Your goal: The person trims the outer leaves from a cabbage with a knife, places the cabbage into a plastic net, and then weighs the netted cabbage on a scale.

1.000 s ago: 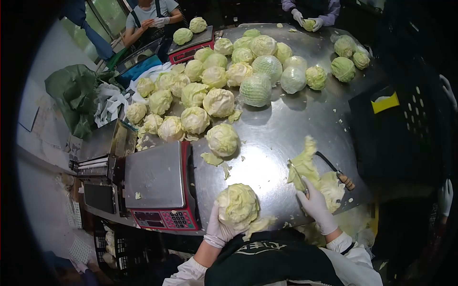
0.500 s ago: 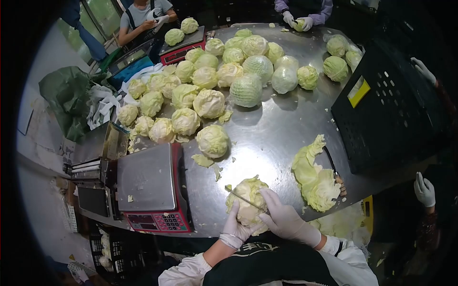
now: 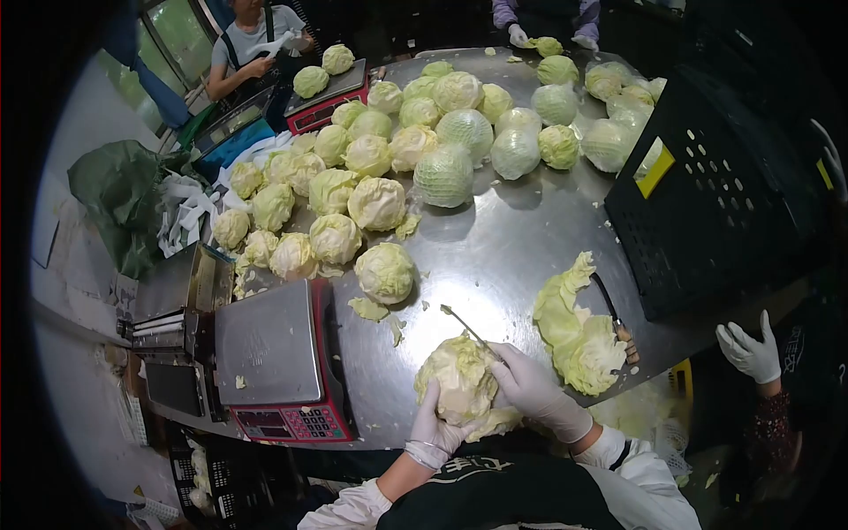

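A pale cabbage (image 3: 459,375) rests near the table's front edge, in front of the body. My left hand (image 3: 433,428), in a white glove, is closed round its lower left side. My right hand (image 3: 534,389), also gloved, is at its right side with a thin knife (image 3: 463,323) in its fingers. The blade points up and left, above the cabbage. A loose leaf (image 3: 495,424) hangs at the cabbage's lower right, under my right hand. Peeled outer leaves (image 3: 579,331) lie to the right, beside a curved knife with a wooden handle (image 3: 627,341).
Many cabbages (image 3: 377,204) cover the back left of the metal table (image 3: 503,238). A red scale (image 3: 269,344) stands left, another (image 3: 327,93) behind. A black crate (image 3: 698,185) stands right. Co-workers' gloved hands show at the back (image 3: 519,35) and right (image 3: 751,350).
The knife blade has moved up off the cabbage, and a leaf now hangs loose. The view has shifted slightly. More cabbages lie at the back right, and the co-worker's hand at right has spread and moved left.
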`<state>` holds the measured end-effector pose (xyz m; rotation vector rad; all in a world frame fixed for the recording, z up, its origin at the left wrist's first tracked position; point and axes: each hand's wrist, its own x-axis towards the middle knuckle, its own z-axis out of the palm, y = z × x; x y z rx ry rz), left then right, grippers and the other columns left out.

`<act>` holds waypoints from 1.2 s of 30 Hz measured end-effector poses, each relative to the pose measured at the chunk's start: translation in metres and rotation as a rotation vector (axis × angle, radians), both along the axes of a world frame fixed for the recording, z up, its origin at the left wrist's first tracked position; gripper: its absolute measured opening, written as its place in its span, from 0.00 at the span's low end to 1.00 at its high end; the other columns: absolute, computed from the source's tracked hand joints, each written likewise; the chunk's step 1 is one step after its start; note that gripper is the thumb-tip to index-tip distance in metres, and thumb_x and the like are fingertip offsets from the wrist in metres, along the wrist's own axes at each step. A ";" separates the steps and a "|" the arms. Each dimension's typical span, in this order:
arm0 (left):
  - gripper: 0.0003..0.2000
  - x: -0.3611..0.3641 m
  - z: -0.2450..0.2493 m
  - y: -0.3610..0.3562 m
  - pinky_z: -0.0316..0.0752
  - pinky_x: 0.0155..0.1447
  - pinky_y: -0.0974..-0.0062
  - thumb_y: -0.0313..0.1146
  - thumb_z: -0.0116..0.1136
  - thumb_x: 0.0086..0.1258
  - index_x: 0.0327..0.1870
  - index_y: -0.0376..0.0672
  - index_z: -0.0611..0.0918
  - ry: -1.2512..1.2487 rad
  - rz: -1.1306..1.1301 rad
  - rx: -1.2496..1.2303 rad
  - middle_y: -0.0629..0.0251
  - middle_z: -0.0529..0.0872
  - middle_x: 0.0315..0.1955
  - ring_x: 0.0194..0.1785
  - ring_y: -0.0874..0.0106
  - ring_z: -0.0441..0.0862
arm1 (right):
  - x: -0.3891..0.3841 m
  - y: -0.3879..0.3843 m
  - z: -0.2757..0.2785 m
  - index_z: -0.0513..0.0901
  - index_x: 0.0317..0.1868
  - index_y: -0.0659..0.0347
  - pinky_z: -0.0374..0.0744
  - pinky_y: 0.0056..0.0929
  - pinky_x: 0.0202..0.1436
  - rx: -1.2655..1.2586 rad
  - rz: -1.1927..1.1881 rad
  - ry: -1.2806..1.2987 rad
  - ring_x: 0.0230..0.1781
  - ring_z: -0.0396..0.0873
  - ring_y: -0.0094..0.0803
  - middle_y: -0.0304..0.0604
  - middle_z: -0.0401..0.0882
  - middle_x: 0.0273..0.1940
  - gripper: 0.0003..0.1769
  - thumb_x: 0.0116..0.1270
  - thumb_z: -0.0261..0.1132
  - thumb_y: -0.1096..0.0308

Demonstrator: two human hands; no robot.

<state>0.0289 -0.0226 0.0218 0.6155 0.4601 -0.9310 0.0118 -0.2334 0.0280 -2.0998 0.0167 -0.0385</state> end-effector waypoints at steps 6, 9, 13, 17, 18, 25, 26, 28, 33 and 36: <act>0.37 0.001 0.002 0.002 0.68 0.73 0.34 0.64 0.45 0.80 0.81 0.51 0.59 0.007 -0.007 0.023 0.54 0.65 0.77 0.78 0.50 0.66 | 0.002 0.007 0.043 0.75 0.64 0.60 0.82 0.47 0.50 -0.022 0.089 0.131 0.49 0.85 0.54 0.56 0.80 0.57 0.25 0.74 0.62 0.54; 0.37 -0.003 -0.014 0.006 0.68 0.73 0.34 0.64 0.45 0.79 0.81 0.51 0.59 0.061 -0.015 0.018 0.54 0.65 0.77 0.78 0.50 0.66 | 0.005 0.013 0.044 0.80 0.59 0.61 0.83 0.40 0.44 -0.147 0.046 -0.044 0.45 0.87 0.47 0.56 0.83 0.49 0.25 0.68 0.70 0.55; 0.38 -0.007 -0.010 0.005 0.69 0.73 0.35 0.65 0.46 0.78 0.81 0.51 0.59 0.050 -0.005 0.025 0.55 0.66 0.77 0.77 0.51 0.67 | 0.030 -0.008 0.002 0.83 0.55 0.58 0.83 0.38 0.42 -0.070 -0.100 0.139 0.42 0.87 0.44 0.50 0.85 0.47 0.25 0.64 0.73 0.52; 0.38 -0.005 -0.009 0.007 0.71 0.72 0.36 0.65 0.49 0.77 0.80 0.50 0.60 0.005 0.002 0.022 0.54 0.68 0.75 0.77 0.51 0.68 | 0.026 -0.009 0.031 0.84 0.58 0.55 0.84 0.35 0.46 0.059 -0.015 0.001 0.44 0.88 0.40 0.50 0.86 0.51 0.27 0.61 0.76 0.53; 0.38 -0.006 -0.012 0.007 0.71 0.72 0.36 0.65 0.49 0.77 0.80 0.50 0.60 0.008 0.003 0.021 0.54 0.68 0.75 0.77 0.51 0.68 | 0.021 -0.005 0.040 0.84 0.58 0.55 0.84 0.35 0.46 0.058 -0.015 0.004 0.44 0.88 0.40 0.50 0.86 0.51 0.27 0.61 0.76 0.53; 0.38 -0.008 -0.014 0.003 0.70 0.71 0.33 0.64 0.52 0.76 0.79 0.49 0.61 0.084 0.043 0.031 0.53 0.68 0.75 0.77 0.48 0.68 | 0.023 0.004 0.031 0.84 0.56 0.54 0.85 0.34 0.41 -0.150 0.124 -0.044 0.37 0.88 0.42 0.45 0.88 0.44 0.24 0.61 0.73 0.53; 0.39 -0.008 -0.015 0.003 0.70 0.71 0.33 0.64 0.53 0.76 0.79 0.49 0.61 0.064 0.042 0.027 0.53 0.67 0.75 0.77 0.48 0.67 | 0.023 0.006 0.028 0.85 0.53 0.53 0.85 0.35 0.38 -0.215 0.097 -0.096 0.34 0.88 0.42 0.46 0.88 0.40 0.22 0.60 0.72 0.55; 0.39 -0.007 -0.019 0.005 0.69 0.72 0.33 0.63 0.53 0.76 0.79 0.49 0.60 0.049 0.029 0.007 0.53 0.67 0.76 0.77 0.48 0.67 | 0.020 0.007 0.012 0.85 0.51 0.55 0.84 0.34 0.36 -0.130 -0.008 -0.160 0.31 0.87 0.41 0.45 0.88 0.37 0.19 0.60 0.72 0.59; 0.38 -0.008 -0.014 0.010 0.71 0.72 0.34 0.61 0.52 0.78 0.80 0.49 0.58 0.085 0.069 -0.038 0.53 0.66 0.76 0.77 0.48 0.66 | 0.040 -0.047 -0.035 0.86 0.48 0.60 0.83 0.32 0.38 0.450 -0.555 0.002 0.31 0.87 0.35 0.44 0.88 0.36 0.16 0.60 0.73 0.68; 0.38 -0.009 -0.014 0.006 0.73 0.71 0.36 0.61 0.52 0.78 0.80 0.49 0.58 0.043 0.042 -0.017 0.52 0.67 0.76 0.78 0.49 0.66 | 0.027 -0.045 0.034 0.85 0.52 0.60 0.83 0.31 0.47 0.074 -0.228 -0.143 0.40 0.87 0.34 0.44 0.88 0.48 0.21 0.60 0.75 0.63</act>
